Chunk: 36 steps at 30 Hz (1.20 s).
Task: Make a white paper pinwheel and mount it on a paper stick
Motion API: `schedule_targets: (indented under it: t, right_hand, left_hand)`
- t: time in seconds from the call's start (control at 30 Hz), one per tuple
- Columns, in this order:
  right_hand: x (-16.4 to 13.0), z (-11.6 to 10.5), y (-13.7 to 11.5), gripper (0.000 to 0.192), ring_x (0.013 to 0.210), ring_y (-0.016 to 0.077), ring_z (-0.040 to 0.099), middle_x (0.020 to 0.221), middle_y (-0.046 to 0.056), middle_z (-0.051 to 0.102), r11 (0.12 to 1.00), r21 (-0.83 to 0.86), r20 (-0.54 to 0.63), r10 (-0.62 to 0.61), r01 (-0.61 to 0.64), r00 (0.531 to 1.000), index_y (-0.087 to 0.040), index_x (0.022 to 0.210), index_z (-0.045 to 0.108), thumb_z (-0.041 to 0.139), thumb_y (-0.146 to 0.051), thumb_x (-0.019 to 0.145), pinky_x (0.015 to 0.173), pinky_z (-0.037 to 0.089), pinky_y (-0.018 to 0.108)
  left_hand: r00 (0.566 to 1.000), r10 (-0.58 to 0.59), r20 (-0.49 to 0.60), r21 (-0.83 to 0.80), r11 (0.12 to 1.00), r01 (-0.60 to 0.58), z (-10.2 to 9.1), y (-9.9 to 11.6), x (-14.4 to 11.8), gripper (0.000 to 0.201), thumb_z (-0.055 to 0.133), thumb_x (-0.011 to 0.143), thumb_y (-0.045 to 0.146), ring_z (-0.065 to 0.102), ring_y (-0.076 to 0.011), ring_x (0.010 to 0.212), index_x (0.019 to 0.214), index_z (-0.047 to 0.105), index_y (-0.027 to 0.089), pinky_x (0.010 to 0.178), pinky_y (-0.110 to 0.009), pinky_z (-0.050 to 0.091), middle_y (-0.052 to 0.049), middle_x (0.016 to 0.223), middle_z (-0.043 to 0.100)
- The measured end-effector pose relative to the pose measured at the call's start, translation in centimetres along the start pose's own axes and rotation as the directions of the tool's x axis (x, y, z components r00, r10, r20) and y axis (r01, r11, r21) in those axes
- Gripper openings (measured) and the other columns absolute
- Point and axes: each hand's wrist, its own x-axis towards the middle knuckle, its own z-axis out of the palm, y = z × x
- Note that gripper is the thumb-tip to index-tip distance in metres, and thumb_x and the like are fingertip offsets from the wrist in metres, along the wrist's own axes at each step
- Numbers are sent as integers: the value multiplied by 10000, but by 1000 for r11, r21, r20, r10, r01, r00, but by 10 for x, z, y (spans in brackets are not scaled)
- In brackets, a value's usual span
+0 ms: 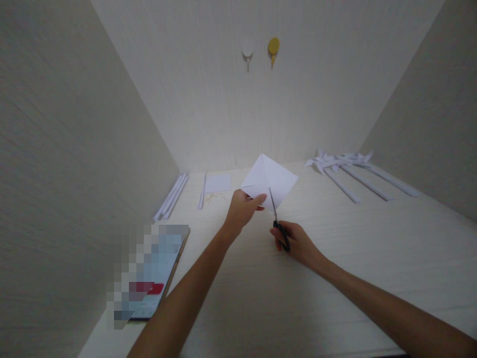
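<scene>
Paper [271,174]: above the desk [253,298], mid-scene. Your left hand [242,208] pinches its near left edge, apparently steadying it against the scissors [276,223] your right hand [294,238] grips. Far left, rolls [173,196] lie together, seemingly set aside.

We are seeing a square white paper sheet [280,180], smooth and matt, at centre; below it, small scissors [276,221] with metal blades [273,202] and black plastic-looking handles [285,240]. At right we are noticing slim white rods [365,182] of matt rolled paper, and across the lower half a pale tabletop [372,243] with low-sheen, wood-like grain.
</scene>
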Motion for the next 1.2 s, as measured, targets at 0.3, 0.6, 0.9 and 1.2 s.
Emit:
schedule_targets:
  t: [0.3,0.6,0.9,1.2]
  right_hand:
    - [0,-1,0,363,439,104,427,449,-17,471,1000,-18,4,-16,16,1000,-191,523,419,472,-461,761,456,337,235]
    - [0,-1,1,363,437,103,438,447,-18,482,999,-34,4,-16,16,1000,-189,532,421,469,-456,774,460,345,232]
    - [0,0,2,369,428,98,428,437,-21,473,1000,-19,0,-18,18,1000,-189,532,420,464,-468,769,444,343,229]
    - [0,0,2,378,428,101,432,446,-18,475,1000,-26,3,-10,10,1000,-190,534,420,460,-488,762,446,342,232]
  left_hand:
    - [1000,-1,4,-8,1000,1,1,0,0,42,616,637,135,531,-55,480,648,615,95,471,-167,505,17,586,603]
    - [1000,3,-1,-1,1000,-3,1,1,0,56,625,624,150,533,-56,476,639,616,97,467,-162,509,15,570,600]
    - [1000,-3,-10,-21,1000,3,1,-1,0,109,636,604,169,548,-72,501,676,627,87,471,-171,515,-4,604,623]
    - [1000,-2,10,-12,1000,2,2,1,-1,96,626,611,141,549,-76,510,692,636,90,473,-178,513,-5,608,627]
